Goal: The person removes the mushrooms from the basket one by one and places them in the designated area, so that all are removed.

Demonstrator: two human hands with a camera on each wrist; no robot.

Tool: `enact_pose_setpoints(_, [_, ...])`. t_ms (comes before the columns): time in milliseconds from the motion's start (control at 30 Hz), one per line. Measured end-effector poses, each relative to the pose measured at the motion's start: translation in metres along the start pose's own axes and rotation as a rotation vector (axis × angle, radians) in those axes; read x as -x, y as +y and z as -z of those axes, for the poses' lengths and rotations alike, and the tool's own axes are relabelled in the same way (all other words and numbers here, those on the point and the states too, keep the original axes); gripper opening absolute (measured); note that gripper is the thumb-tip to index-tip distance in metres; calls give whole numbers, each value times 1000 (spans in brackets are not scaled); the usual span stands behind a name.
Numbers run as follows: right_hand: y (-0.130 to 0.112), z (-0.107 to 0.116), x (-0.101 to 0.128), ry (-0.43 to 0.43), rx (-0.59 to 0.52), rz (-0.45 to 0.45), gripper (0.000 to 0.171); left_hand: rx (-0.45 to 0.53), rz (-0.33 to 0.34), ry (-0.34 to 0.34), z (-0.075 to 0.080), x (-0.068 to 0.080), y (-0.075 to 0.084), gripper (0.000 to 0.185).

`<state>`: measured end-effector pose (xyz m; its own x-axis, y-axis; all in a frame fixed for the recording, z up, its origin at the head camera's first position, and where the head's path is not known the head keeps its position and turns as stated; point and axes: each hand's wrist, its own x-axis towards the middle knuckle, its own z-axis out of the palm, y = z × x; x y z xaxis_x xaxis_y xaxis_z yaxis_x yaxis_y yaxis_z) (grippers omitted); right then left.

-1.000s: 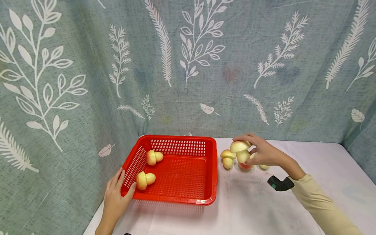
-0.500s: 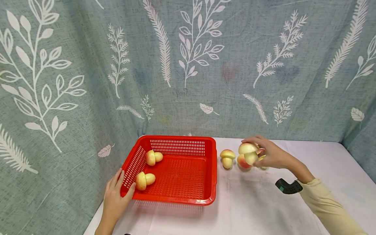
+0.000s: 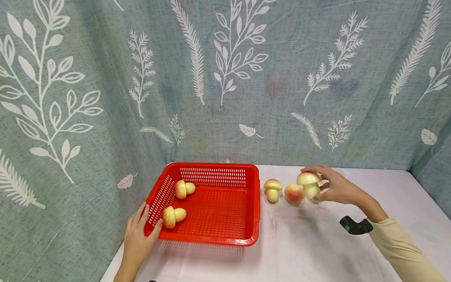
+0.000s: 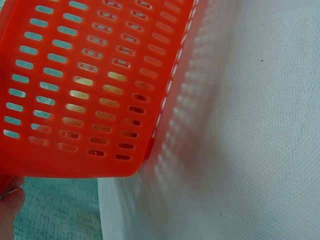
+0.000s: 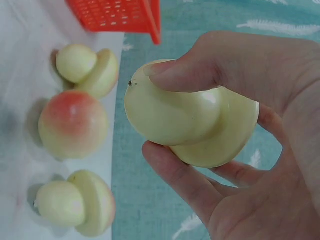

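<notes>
My right hand (image 3: 336,186) grips a yellow toy mushroom (image 3: 309,184) just above the table, thumb on its stem and fingers around the other side in the right wrist view. Below it in the head view sits a round pink-and-yellow peach-like fruit (image 3: 294,194). Another mushroom (image 3: 273,190) stands to the left of the fruit. A further mushroom (image 5: 75,202) shows in the right wrist view, mostly hidden by my hand in the head view. My left hand (image 3: 139,235) rests on the front left corner of the red basket (image 3: 254,203), fingers extended along its rim.
Two mushrooms (image 3: 174,216) lie on their sides along the basket's left part. A white cloth covers the table (image 3: 296,250). Grey-green curtains (image 3: 225,129) with white leaf prints hang behind and to the left.
My right hand has moved to the right with the mushroom, from in front of the peach-like fruit to its right side, uncovering more of the fruit. My left hand and the basket stay put.
</notes>
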<state>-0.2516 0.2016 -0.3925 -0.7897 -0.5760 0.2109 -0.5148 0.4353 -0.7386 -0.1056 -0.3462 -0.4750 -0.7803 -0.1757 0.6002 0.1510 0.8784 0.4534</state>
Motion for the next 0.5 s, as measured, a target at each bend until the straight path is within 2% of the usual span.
enact_pose_setpoints(500, [15,10,13,13,38,-17,72,-6,3,-8,0,0,0,66])
